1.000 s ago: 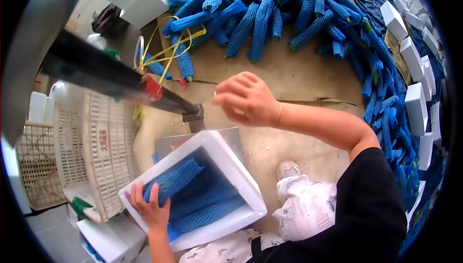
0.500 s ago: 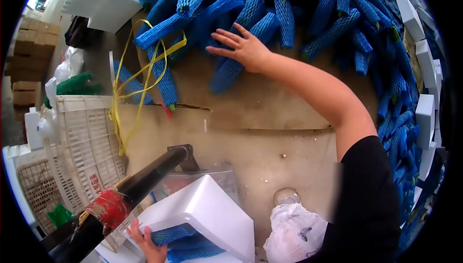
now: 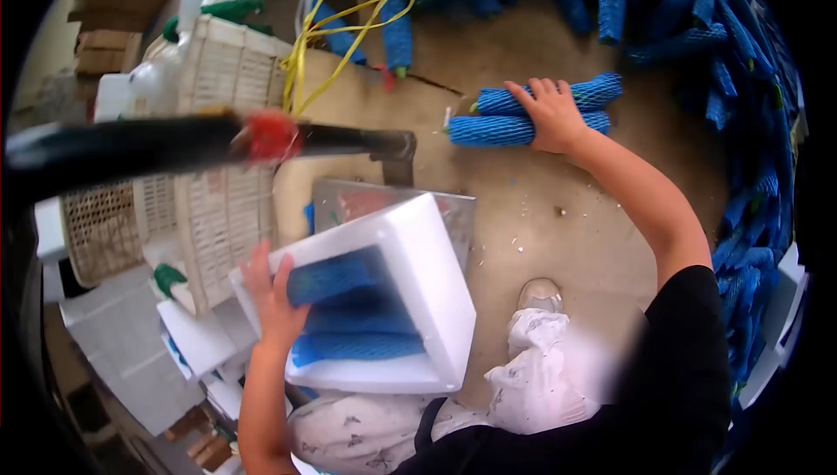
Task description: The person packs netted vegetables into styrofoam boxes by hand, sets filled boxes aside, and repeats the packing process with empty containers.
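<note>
While the left hand (image 3: 277, 311) grips the rim of the white foam box (image 3: 446, 301) at 8 o'clock, the right hand (image 3: 553, 118) clasps 2 blue-netted produce pieces (image 3: 490, 132) at 2 o'clock.

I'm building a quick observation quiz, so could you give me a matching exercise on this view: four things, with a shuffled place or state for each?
Column one
1. left hand
2. right hand
3. white foam box
4. dark bar

Column two
A. across two blue-netted pieces
B. marked with red partway along
C. at the box's rim
D. has blue netting inside

Pairs: 1-C; 2-A; 3-D; 4-B
</note>
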Action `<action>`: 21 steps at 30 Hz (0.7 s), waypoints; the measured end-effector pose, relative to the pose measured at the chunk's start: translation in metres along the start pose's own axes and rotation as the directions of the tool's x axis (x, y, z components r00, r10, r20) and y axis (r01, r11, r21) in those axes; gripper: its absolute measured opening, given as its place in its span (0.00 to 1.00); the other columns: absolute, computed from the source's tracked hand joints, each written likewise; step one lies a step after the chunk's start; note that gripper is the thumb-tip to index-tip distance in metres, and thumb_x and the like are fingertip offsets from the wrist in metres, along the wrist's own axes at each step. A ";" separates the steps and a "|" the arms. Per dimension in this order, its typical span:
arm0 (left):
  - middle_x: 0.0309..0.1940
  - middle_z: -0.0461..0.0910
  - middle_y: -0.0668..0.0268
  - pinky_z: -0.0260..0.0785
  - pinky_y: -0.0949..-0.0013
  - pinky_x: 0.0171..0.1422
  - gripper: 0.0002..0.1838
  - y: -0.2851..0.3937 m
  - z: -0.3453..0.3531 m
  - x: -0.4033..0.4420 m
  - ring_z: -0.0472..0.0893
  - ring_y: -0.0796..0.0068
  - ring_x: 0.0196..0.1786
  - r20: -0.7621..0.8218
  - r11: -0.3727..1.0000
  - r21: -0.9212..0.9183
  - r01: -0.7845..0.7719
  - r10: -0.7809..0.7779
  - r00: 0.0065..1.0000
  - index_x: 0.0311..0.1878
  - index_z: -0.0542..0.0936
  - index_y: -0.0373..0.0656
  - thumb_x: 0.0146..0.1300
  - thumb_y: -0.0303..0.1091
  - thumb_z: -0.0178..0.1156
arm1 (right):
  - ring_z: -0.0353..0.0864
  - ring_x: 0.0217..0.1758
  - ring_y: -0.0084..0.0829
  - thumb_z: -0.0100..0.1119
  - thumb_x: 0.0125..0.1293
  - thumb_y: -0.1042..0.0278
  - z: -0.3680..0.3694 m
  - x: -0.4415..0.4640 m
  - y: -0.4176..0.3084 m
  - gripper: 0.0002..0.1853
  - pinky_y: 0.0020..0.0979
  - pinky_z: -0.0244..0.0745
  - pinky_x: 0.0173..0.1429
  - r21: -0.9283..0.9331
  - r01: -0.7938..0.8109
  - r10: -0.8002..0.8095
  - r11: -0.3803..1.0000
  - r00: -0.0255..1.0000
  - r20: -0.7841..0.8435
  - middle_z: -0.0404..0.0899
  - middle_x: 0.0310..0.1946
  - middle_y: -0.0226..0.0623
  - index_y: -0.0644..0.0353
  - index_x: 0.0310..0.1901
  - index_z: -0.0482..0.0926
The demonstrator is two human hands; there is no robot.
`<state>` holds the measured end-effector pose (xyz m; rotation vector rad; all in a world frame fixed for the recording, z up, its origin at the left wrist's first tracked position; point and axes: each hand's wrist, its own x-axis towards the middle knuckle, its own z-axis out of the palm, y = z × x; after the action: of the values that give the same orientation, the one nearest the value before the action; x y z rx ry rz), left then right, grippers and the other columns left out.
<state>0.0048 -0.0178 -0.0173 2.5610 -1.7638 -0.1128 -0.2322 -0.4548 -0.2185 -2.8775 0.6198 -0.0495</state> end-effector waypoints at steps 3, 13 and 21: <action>0.69 0.60 0.55 0.46 0.38 0.76 0.53 0.008 0.001 -0.008 0.61 0.49 0.72 -0.089 0.999 0.037 -0.035 0.038 0.995 0.68 0.66 0.55 0.31 0.27 0.77 | 0.71 0.58 0.47 0.73 0.35 0.63 -0.048 -0.032 -0.031 0.52 0.47 0.66 0.58 0.164 -0.091 0.084 0.982 0.995 0.048 0.72 0.52 0.44 0.46 0.69 0.61; 0.58 0.72 0.61 0.65 0.58 0.65 0.31 -0.033 0.024 -0.040 0.73 0.60 0.61 0.074 0.906 -0.424 -0.017 0.054 0.996 0.63 0.72 0.47 0.52 0.31 0.67 | 0.75 0.50 0.49 0.73 0.39 0.62 -0.266 -0.073 -0.233 0.50 0.44 0.72 0.54 0.447 0.447 -0.325 0.775 0.888 -0.325 0.73 0.47 0.48 0.58 0.68 0.60; 0.59 0.76 0.57 0.67 0.64 0.67 0.33 -0.053 -0.022 -0.011 0.76 0.60 0.61 0.130 0.775 -0.630 -0.049 0.168 0.977 0.62 0.74 0.41 0.47 0.26 0.69 | 0.74 0.51 0.45 0.72 0.40 0.51 -0.178 -0.056 -0.386 0.52 0.46 0.69 0.47 0.290 0.567 -0.630 0.771 0.745 0.221 0.71 0.50 0.48 0.58 0.69 0.59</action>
<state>0.0519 0.0114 0.0013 2.0037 -1.5583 -0.8061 -0.1403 -0.1204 0.0328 -2.6660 -0.3760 0.2256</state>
